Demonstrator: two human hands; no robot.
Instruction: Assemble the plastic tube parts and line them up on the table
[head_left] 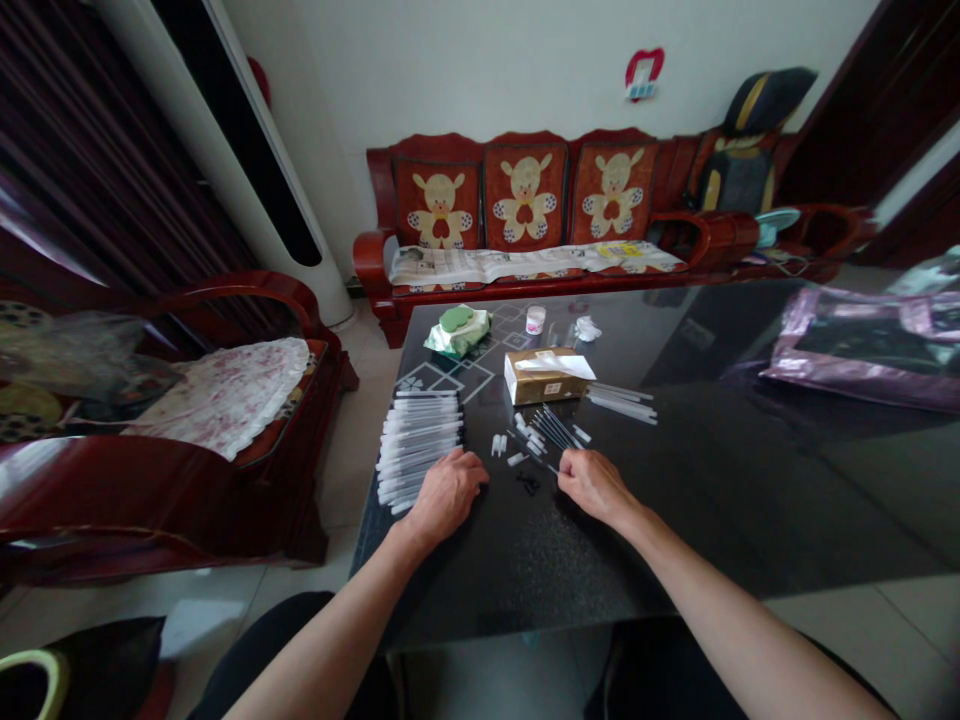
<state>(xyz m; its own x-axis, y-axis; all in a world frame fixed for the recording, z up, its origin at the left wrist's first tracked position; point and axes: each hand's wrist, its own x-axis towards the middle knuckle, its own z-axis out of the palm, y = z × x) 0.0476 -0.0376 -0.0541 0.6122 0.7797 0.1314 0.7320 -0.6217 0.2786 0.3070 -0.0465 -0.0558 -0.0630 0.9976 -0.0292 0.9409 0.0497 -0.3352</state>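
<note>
My left hand (448, 490) rests beside the right edge of a long row of whitish translucent tubes (420, 435), which look like pen barrels. Its fingers are curled together, and anything under them is hidden. My right hand (594, 482) is closed in a pinch at the end of a thin dark rod that looks like a pen refill (553, 468). Just beyond it lies a fan of similar refills (556, 428). Short white plastic pieces (534, 440) are scattered to their left. Small black parts (529, 484) lie between my hands.
A gold-brown box (551, 378) stands behind the refills, with more clear tubes (621, 402) on its right. Farther back are a green wipes pack (459, 332), a small white jar (535, 320) and crumpled tissue (587, 328). A purple-edged plastic bag (862, 345) lies at the right on the dark table (480, 600).
</note>
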